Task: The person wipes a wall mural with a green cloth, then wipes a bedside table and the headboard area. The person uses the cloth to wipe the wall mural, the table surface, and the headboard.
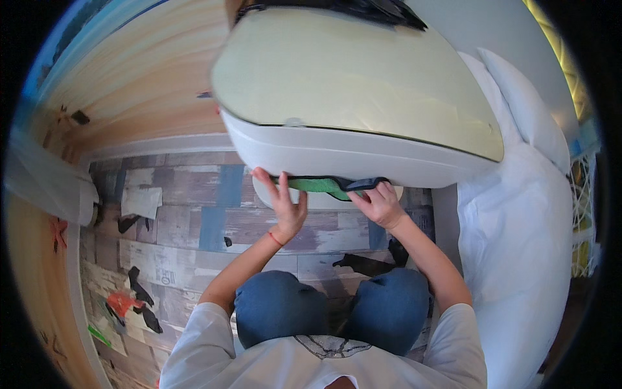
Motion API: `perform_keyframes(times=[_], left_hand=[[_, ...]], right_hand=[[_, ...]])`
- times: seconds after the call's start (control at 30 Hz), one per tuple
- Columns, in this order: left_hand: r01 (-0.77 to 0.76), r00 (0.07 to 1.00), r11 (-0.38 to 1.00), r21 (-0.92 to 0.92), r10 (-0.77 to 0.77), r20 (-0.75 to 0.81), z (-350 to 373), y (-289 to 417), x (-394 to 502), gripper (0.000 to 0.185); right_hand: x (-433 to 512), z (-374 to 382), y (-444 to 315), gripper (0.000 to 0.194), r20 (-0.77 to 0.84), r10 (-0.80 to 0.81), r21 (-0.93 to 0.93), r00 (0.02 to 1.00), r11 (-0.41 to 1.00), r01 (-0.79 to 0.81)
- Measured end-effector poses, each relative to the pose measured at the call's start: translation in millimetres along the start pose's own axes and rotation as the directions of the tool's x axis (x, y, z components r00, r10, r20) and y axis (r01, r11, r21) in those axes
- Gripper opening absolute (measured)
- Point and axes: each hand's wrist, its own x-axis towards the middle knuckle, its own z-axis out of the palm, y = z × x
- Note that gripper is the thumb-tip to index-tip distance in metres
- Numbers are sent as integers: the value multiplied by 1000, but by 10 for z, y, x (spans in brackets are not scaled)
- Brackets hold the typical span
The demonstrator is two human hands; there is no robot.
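Observation:
A green cloth with dark edging (313,185) stretches between my hands, just below the front of a white glass-topped table or cabinet (340,155). Its grey side shows where it folds over at the right. My right hand (381,204) grips that folded end between thumb and fingers. At the other end, my left hand (286,209) has its fingers spread and raised across the cloth. Whether they pinch it is hard to tell. The white base (330,202) of the furniture shows partly behind the cloth.
Black scraps (367,264) lie on the wood-pattern floor near my knees. More scraps, a red piece (122,302) and a white paper (142,202) are at left. White bedding (515,253) borders my right side. A black item (340,7) rests on the glass top's far edge.

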Motion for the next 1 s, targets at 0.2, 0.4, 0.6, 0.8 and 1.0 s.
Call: perform_keyframes(times=[0.2, 0.4, 0.6, 0.8, 1.0], left_hand=[[-65, 998, 987, 144, 67, -6, -150, -6, -417, 32], [497, 747, 860, -120, -354, 562, -74, 89, -1290, 40], [990, -127, 10, 142, -402, 907, -56, -129, -1706, 63], [845, -213, 352, 402, -469, 857, 173, -208, -1181, 35], [209, 623, 913, 350, -400, 672, 609, -704, -728, 45]], right_hand=[[-452, 113, -516, 39, -78, 123, 429, 989, 900, -78], [-1115, 241, -988, 36, 14, 139, 581, 990, 805, -121], [-1371, 333, -983, 35, 92, 467, 550, 879, 713, -436], [-1689, 396, -868, 38, 40, 623, 418, 781, 700, -579], [-1664, 1062, -576, 32, 242, 591, 401, 770, 662, -633]])
